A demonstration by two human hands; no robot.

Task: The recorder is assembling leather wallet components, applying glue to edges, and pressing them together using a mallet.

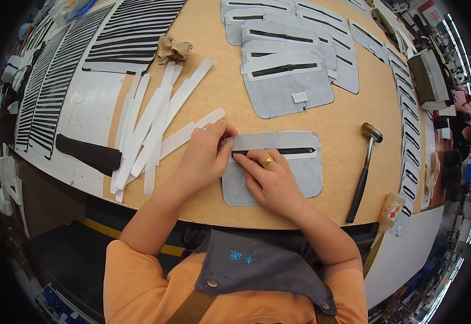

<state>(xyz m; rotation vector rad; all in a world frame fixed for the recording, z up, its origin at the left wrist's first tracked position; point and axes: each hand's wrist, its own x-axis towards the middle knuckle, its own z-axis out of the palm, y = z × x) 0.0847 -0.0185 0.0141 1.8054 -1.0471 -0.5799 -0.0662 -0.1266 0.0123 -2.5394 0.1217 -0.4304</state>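
Observation:
A grey fabric panel (pixel 305 183) with rounded lower corners lies flat before me. A white band runs along its upper part, and a black zipper (pixel 295 152) is set across it. My left hand (pixel 211 148) is closed in a pinch at the panel's upper left corner, by the zipper's left end. Bent and pressed onto that same end are the fingers of my right hand (pixel 272 175), which wears a gold ring. The fingertips of both hands nearly meet there. Just what sits between them is partly hidden.
Several white strips (pixel 162 116) and a black strip bundle (pixel 87 154) lie to the left. A crumpled brown piece (pixel 174 49) is beyond them. More zippered panels (pixel 289 92) overlap at the back. A hammer (pixel 366 167) and a glue bottle (pixel 392 210) lie right; panels line the right edge.

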